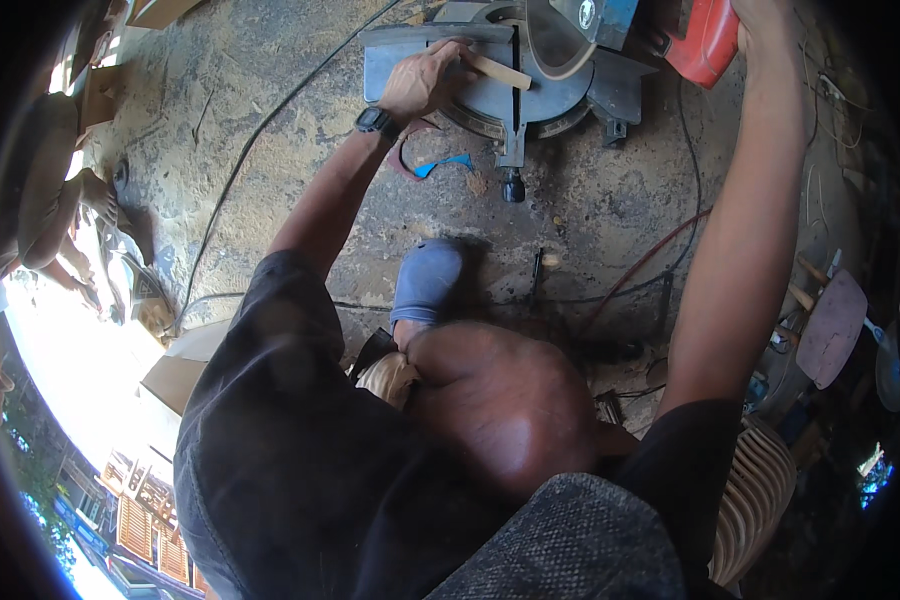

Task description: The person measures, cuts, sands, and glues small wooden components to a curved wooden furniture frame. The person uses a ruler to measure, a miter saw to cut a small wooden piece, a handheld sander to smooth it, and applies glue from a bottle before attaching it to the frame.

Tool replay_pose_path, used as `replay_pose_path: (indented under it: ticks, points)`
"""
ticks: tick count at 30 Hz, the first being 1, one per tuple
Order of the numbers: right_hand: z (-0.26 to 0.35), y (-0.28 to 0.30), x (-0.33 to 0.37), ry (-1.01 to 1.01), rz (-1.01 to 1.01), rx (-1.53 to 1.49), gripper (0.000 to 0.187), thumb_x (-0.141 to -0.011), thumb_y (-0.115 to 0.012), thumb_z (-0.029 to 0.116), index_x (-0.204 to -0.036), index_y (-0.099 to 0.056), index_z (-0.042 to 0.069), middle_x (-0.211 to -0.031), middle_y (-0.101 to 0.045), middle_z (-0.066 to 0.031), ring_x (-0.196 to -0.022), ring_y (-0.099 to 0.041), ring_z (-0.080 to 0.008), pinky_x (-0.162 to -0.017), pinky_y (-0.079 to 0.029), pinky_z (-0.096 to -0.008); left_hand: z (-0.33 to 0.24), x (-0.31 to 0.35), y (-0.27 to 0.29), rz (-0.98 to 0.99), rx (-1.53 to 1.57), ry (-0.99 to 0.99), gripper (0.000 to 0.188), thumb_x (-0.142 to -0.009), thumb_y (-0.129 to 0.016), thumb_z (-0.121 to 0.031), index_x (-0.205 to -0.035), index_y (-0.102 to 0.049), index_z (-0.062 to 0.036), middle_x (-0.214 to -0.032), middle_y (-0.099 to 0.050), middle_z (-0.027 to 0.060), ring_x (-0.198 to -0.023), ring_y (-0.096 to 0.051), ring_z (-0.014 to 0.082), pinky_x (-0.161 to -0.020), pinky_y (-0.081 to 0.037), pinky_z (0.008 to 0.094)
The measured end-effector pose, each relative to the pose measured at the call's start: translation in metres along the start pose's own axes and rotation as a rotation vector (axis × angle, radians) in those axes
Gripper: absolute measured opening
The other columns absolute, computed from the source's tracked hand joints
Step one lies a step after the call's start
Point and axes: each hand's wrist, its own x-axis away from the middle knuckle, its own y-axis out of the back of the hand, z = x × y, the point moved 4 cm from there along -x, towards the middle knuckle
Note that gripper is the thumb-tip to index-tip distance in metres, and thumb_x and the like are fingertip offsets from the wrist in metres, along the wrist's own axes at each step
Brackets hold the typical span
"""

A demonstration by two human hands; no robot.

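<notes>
A mitre saw [560,105] with a grey metal table stands on the floor in front of me. My left hand [422,82], with a black watch on its wrist, is closed around a short wooden stick [500,72] lying on the saw's table. The stick's free end reaches across the slot, beside the clear curved blade guard [560,45]. At the upper right, my right hand [765,25] is wrapped round the saw's red handle [705,45]; its fingers are partly cut off by the picture's edge. The blade itself cannot be made out.
A black cable [260,130] runs along the stained floor at left. A blue-grey clog [428,278] is on my foot. At right lie a pinkish oval board [832,328] and several tools. Another person's foot [100,195] shows at far left, near a cardboard box [185,365].
</notes>
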Motion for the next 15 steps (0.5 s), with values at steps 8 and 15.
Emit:
replay_pose_path:
  ticks: [8,15]
  points:
    - [-0.004,0.001,0.007,-0.012,-0.015,-0.027,0.030,-0.099,-0.065,0.036,-0.106,-0.061,0.007,-0.073,-0.062,-0.0063,-0.053,-0.059,-0.0163,-0.049,-0.051,-0.0313,0.004,-0.007,-0.007,-0.043,0.018,-0.005,0.032,-0.099,-0.066,-0.031,-0.124,-0.067,-0.0121,-0.115,-0.072,0.0111,-0.103,-0.070,0.0353,-0.086,-0.056,0.0424]
    - [-0.008,0.000,0.032,-0.001,-0.098,-0.034,0.032,-0.100,-0.065,0.035,-0.112,-0.059,0.007,-0.078,-0.063,-0.0055,-0.054,-0.060,-0.0145,-0.050,-0.051,-0.0305,0.007,-0.021,-0.016,-0.068,-0.037,0.032,0.040,-0.096,-0.069,-0.040,-0.126,-0.071,-0.0138,-0.121,-0.072,0.0115,-0.104,-0.071,0.0337,-0.090,-0.056,0.0421]
